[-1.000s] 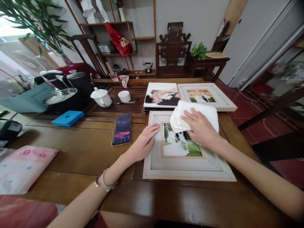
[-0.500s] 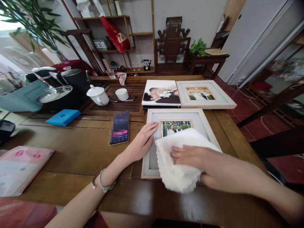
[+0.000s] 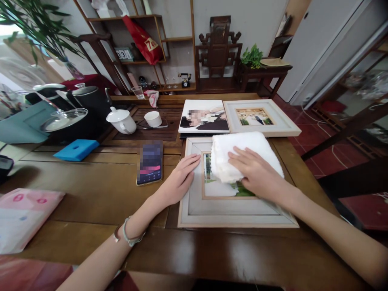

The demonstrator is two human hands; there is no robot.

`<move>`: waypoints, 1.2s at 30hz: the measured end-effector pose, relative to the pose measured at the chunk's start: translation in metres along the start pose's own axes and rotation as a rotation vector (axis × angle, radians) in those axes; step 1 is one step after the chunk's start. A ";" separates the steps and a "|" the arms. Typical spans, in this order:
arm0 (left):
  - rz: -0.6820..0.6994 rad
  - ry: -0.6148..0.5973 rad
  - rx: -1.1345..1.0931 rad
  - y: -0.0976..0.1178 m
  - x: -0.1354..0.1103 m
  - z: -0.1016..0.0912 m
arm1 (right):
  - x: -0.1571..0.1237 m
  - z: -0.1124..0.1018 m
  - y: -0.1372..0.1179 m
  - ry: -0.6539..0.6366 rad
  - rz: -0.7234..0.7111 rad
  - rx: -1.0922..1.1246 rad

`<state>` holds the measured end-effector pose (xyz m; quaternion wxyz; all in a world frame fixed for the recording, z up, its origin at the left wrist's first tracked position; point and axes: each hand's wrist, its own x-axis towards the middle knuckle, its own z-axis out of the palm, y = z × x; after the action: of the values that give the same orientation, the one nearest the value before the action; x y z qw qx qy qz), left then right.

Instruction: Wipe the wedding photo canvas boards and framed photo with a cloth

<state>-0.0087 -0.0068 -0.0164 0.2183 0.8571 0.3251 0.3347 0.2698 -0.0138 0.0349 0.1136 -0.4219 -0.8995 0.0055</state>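
Note:
A picture frame with a pale grey border and thin light-wood edges lies flat on the table in front of me. My left hand rests on its left side, fingers stretched out together along the border. Under my right hand is a folded white cloth, pressed onto the frame's upper right part. The fingers spread over the cloth and the thumb sits at its lower edge. The cloth hides much of the photo, whose left and lower parts show white and green.
Behind lie a white photo panel and a second framed picture. Left of the frame is a phone. Farther left are a blue block, a lidded white cup, a small white bowl and a pink-and-white packet.
My right hand has moved the cloth away from me, up the frame, baring the lower border and lower photo. My left hand has stayed on the frame's left side.

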 end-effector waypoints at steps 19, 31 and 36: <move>-0.035 -0.023 0.017 0.003 0.001 -0.001 | 0.005 0.001 -0.015 -0.017 -0.008 -0.107; -0.014 -0.016 0.022 0.002 -0.001 0.000 | -0.060 -0.035 -0.056 -0.173 -0.244 -0.084; -0.017 -0.018 0.025 0.003 -0.001 -0.001 | -0.061 -0.037 -0.036 -0.208 -0.103 -0.224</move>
<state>-0.0087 -0.0090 -0.0141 0.2134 0.8600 0.3343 0.3211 0.2879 -0.0872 0.0628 -0.0278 -0.3822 -0.9219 -0.0572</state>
